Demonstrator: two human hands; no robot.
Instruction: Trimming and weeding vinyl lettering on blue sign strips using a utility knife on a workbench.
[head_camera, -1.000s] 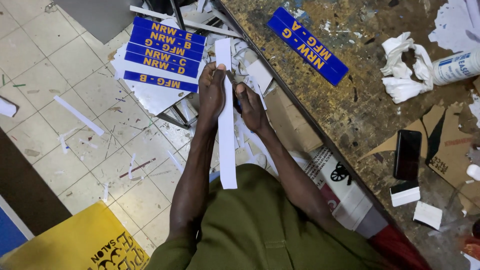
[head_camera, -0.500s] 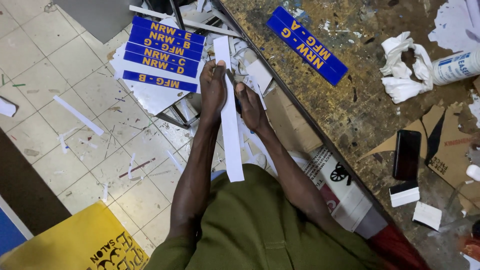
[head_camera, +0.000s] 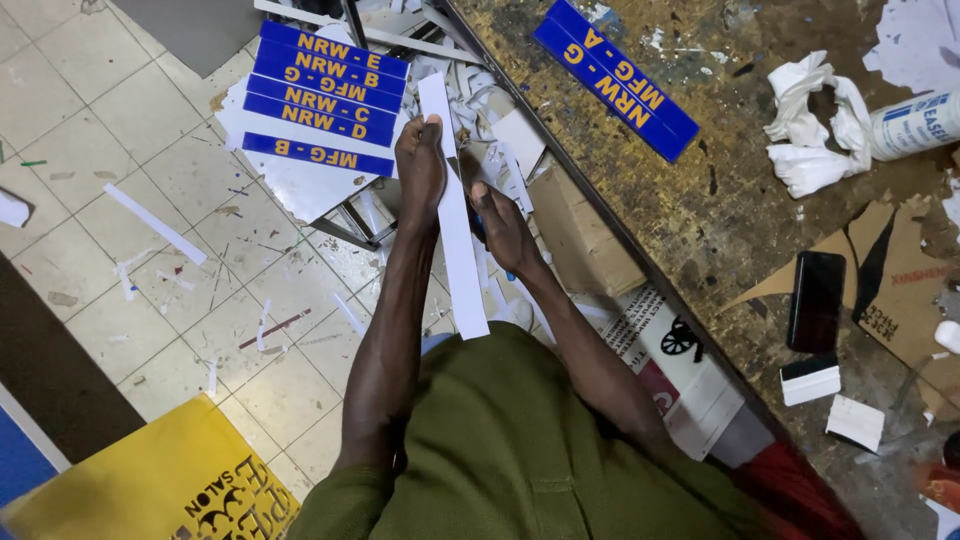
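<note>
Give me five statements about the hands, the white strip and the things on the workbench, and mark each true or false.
1. The left hand grips the long white strip. True.
2. The strip lies flat on the workbench. False: it is held up over the floor.
3. A dark phone lies on the workbench. True.
4. The blue signs left of the hands are spread apart. False: they are stacked, overlapping.
5. The right hand is beside the strip. True.
</note>
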